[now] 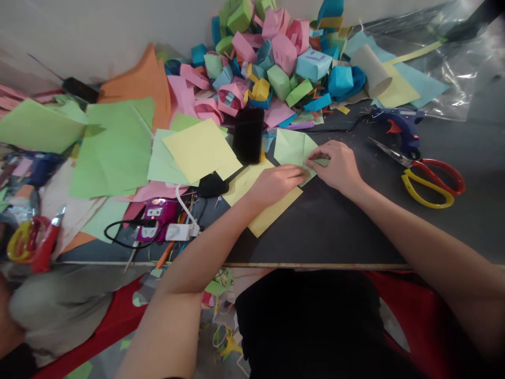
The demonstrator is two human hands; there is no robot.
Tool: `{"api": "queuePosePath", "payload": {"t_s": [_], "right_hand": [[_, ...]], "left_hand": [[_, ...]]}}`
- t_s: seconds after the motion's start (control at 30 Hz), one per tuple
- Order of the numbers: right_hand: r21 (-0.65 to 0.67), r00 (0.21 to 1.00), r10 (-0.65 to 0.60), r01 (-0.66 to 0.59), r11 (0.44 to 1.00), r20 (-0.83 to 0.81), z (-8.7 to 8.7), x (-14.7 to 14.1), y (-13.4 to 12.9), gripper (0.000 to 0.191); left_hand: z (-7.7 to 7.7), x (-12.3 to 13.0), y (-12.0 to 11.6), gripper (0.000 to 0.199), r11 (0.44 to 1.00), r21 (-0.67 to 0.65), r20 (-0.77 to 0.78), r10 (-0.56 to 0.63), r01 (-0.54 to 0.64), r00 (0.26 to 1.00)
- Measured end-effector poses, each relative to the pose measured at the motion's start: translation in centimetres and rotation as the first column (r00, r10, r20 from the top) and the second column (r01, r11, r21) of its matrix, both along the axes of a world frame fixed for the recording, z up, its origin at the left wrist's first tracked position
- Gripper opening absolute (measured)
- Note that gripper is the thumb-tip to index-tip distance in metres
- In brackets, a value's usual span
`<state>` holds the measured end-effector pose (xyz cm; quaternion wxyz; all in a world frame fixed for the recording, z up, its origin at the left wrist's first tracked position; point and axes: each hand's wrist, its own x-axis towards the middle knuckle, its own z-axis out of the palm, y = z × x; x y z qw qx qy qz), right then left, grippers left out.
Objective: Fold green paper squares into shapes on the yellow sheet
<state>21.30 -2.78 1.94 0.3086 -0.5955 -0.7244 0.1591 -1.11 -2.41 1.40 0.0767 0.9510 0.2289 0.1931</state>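
A pale green sheet of paper (290,147) lies on the dark table, with creases across it. My right hand (333,163) pinches its right edge, where the paper bends up between thumb and fingers. The fingers of my left hand (278,183) are held together on the sheet's lower part; whether they grip it is hard to tell. Yellow sheets (272,213) lie partly under my left hand and forearm. A black phone (248,136) rests just left of the green sheet.
Folded paper pieces (282,52) are heaped at the back. A glue gun (404,123) and scissors (434,181) lie at right. Green sheets (114,147), a purple power strip (158,216) and cables spread at left. Another person's leg (59,310) shows at lower left.
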Motion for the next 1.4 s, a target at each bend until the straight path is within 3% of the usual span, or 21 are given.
{"api": "queuePosePath", "payload": {"t_s": [0.17,0.37,0.53,0.73,1.03,1.4], "right_hand": [[0.005,1.0,0.004,-0.004,1.0,-0.006,0.1,-0.1,0.0,0.007],[-0.013,1.0,0.002,-0.002,1.0,0.008,0.0,0.0,0.1,0.007],[-0.023,1.0,0.012,-0.012,1.0,0.0,-0.1,0.1,0.2,0.011],[-0.014,1.0,0.011,-0.012,1.0,-0.008,-0.2,0.1,0.2,0.012],[-0.005,1.0,0.01,-0.01,1.0,-0.012,0.0,0.0,0.2,0.013],[-0.01,1.0,0.007,-0.007,1.0,-0.001,-0.1,0.0,0.2,0.01]], "left_hand": [[0.2,-0.1,-0.6,0.028,0.998,0.037,0.047,-0.056,0.054,0.997],[0.0,-1.0,0.8,0.029,0.983,-0.147,0.152,-0.091,0.114,0.984],[-0.7,-1.3,2.0,0.03,0.988,-0.143,0.217,-0.027,0.06,0.976],[-0.4,-1.0,1.9,0.027,0.988,-0.157,0.127,0.037,-0.016,0.991],[0.9,-0.8,0.4,0.034,0.993,-0.033,-0.101,-0.118,0.115,0.988],[1.5,-0.3,-1.3,0.036,0.96,0.235,-0.214,-0.104,0.155,0.971]]}}
